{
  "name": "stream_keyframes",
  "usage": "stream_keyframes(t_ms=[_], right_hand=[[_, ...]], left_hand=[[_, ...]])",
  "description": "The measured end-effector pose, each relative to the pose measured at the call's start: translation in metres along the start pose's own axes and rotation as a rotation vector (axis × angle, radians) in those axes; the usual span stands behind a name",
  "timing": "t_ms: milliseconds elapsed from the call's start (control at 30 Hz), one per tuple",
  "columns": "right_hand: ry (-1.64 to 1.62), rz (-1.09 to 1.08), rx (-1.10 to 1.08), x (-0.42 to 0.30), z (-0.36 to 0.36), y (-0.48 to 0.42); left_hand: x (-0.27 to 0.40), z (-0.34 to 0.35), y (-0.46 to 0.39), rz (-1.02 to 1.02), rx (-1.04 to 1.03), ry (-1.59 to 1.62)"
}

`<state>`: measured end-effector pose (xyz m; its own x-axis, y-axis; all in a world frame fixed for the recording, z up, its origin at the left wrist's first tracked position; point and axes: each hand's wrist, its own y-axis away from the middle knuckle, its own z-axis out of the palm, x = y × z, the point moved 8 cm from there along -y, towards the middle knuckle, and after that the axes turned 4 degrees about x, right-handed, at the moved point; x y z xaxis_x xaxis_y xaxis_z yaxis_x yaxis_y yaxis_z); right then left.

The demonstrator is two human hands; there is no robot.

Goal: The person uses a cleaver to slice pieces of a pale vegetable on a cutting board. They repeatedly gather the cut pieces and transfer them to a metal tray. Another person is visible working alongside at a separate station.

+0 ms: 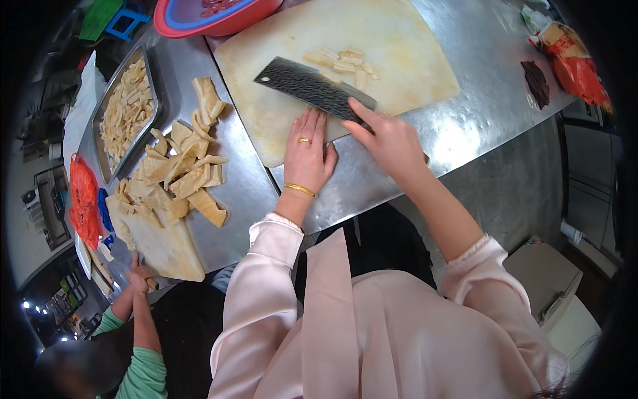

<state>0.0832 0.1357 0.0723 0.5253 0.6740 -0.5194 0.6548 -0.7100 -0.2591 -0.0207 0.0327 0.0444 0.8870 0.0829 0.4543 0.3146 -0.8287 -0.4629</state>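
Note:
A large white cutting board [398, 30] with yellowish stains lies before me. My right hand [391, 142] grips a black cleaver [311, 90] with a hammered-looking blade, held across the board's near part. Flat on the board's near edge, my left hand [309, 147] has its fingers together, their tips close to the blade; a small pale bit shows at the fingertips, mostly hidden. Beyond the blade lie several cut pale yellow strips [349, 62]. To the left, large pale slabs and curved pieces [174, 164], whose kind I cannot tell, are heaped on the steel table.
A metal tray [157, 97] of cut pieces, a smaller cutting board [169, 254] and a red plastic bag [83, 204] are at the left. A co-worker's hands [139, 279] are beside that board. Red and blue basins [172, 31] stand at the back; bags [573, 65] lie far right.

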Motion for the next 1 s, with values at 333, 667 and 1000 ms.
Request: stream_keyframes(t_ms=[333,667,1000], right_hand=[[0.158,-0.065,-0.103,0.003,-0.017,0.066],[0.121,-0.060,-0.168,0.009,-0.020,0.061],[0.202,-0.106,-0.152,-0.003,0.012,0.043]], left_hand=[[-0.016,0.017,0.019,-0.035,-0.132,-0.044],[-0.019,0.014,0.020,-0.087,-0.116,-0.002],[-0.016,0.014,0.019,-0.100,-0.102,-0.003]])
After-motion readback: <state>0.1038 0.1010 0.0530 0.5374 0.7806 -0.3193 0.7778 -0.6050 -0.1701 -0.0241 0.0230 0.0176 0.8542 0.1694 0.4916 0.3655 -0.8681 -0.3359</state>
